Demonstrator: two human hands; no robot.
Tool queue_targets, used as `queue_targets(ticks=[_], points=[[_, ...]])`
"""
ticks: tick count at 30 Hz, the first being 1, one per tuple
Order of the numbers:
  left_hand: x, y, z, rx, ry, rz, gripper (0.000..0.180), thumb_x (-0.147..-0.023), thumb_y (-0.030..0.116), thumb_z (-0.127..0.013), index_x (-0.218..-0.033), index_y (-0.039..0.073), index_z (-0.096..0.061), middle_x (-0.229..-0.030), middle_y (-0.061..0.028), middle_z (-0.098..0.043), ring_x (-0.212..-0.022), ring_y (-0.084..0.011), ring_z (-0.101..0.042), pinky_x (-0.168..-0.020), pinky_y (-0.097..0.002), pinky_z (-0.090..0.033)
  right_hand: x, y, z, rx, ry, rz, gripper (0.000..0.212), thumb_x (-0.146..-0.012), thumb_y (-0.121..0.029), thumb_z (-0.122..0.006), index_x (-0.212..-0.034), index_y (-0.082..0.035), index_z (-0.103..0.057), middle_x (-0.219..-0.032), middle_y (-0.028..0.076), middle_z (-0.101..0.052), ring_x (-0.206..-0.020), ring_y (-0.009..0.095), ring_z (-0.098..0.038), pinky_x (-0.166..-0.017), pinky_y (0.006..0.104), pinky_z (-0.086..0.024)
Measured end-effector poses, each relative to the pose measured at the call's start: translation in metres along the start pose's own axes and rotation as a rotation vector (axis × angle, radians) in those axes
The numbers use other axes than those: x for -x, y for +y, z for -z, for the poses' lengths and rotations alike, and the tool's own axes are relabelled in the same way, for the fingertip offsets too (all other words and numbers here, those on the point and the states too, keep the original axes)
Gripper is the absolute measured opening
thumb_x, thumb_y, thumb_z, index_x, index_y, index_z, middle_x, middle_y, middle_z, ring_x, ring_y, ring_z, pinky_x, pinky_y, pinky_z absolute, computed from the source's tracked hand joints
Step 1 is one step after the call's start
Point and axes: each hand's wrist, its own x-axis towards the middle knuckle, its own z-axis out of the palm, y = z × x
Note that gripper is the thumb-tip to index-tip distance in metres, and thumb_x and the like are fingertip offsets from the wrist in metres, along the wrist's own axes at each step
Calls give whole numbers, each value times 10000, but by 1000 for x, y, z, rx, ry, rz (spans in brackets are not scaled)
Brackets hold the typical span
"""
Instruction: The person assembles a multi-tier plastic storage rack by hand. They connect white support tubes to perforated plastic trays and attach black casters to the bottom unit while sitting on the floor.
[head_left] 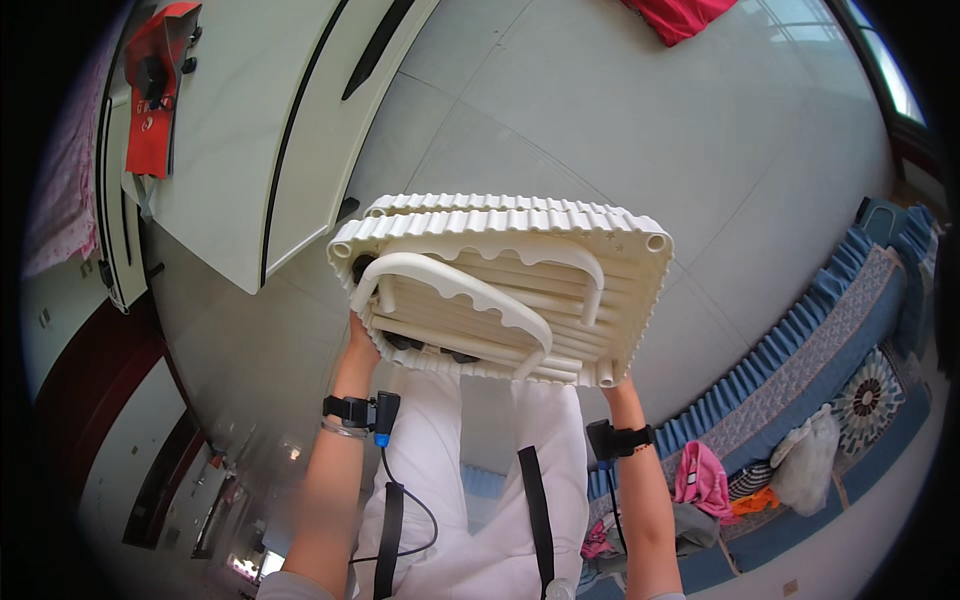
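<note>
A cream plastic rack shelf (480, 300) is held up in front of my thighs, with slats, a wavy rim and round corner sockets. Two curved, finger-grooved bars (450, 285) cross its facing side. A second wavy edge (500, 203) shows just behind it, like another stacked layer. My left hand (360, 342) is closed on the lower left side; dark pieces show between the slats there, and most of its fingers are hidden. At the lower right corner, my right hand (621, 388) grips the shelf from beneath, with its fingers out of sight behind it.
On the left stands a white-topped cabinet (240, 110) carrying a red box-like item (150, 130). Grey tiles (560, 110) cover the floor, with a red cloth (680, 15) at the far edge. To the right, a blue sofa (800, 330) holds clothes and a whitish plastic bag (808, 465).
</note>
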Motion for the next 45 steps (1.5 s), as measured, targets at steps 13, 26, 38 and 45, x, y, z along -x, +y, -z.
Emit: queue_targets(ticks=[13,26,38,45], points=[[-112,-470,-78,-239,-187,71,450,-946,449,-406,-1221,98,-460,-1117,-51,-546,-1028,-167,-542,-913,-319,-442,-81,445,279,-142,274,-14,336,-925,-179,-487,-1232,-52,-432,-1146,64,-513,-1038,153,-501,-885,298,-430],[-230,-569,-90,-393,-297,2,388,-930,378,-425,-1107,49,-530,-1027,-78,-606,-897,-181,-611,-815,-329,-510,-174,608,273,-335,320,237,365,-921,-172,-498,-1260,-48,-441,-1189,80,-528,-1084,177,-508,-915,315,-422],[-111,-531,-123,-964,-205,-850,314,-927,225,-470,-1166,22,-473,-1124,-100,-424,-965,-192,-429,-877,-301,-364,-58,485,320,-328,513,331,233,-890,-131,-519,-1099,-29,-512,-1050,62,-553,-963,149,-517,-839,294,-434],[-27,-474,-136,-1103,-515,-1104,264,-834,92,-553,-1084,38,-487,-1065,-83,-460,-934,-180,-439,-838,-303,-353,-42,459,331,-168,650,297,173,-838,-57,-557,-1001,-22,-509,-937,47,-546,-831,127,-523,-767,261,-444]])
